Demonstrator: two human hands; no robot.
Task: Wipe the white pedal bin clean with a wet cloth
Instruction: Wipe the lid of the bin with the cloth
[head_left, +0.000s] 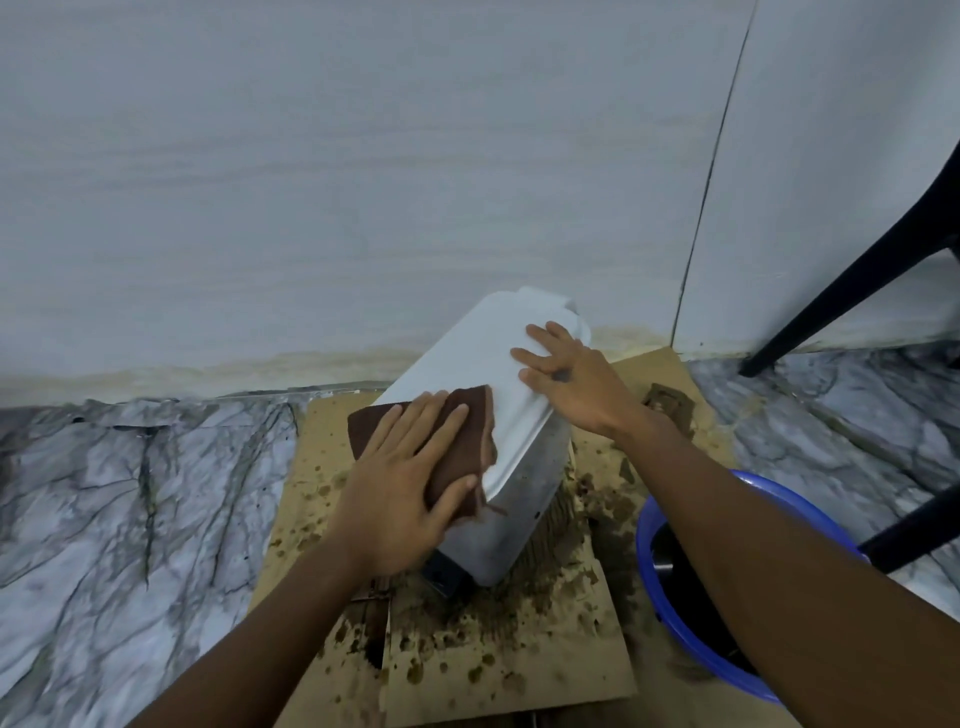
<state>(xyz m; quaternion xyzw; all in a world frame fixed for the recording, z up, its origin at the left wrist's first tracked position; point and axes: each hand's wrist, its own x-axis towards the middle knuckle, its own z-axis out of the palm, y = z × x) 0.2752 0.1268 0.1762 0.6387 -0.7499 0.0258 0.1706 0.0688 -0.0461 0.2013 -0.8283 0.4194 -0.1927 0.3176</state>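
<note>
The white pedal bin (483, 358) lies on its side on wet, stained cardboard (524, 644), its top end pointing toward the wall. A brown cloth (470, 415) is spread on the bin's upper side near the base end. My left hand (402, 483) presses flat on the cloth with straight fingers. My right hand (569, 376) rests flat on the bin's white surface near its far end, fingers spread. A dark pedal part (444, 571) shows at the bin's near bottom edge.
A blue basin (670, 618) with dark water stands at the right, partly hidden by my right forearm. Black chair legs (852, 291) stand at the far right. The marbled floor (130, 499) meets a pale wall (363, 182) just behind the bin.
</note>
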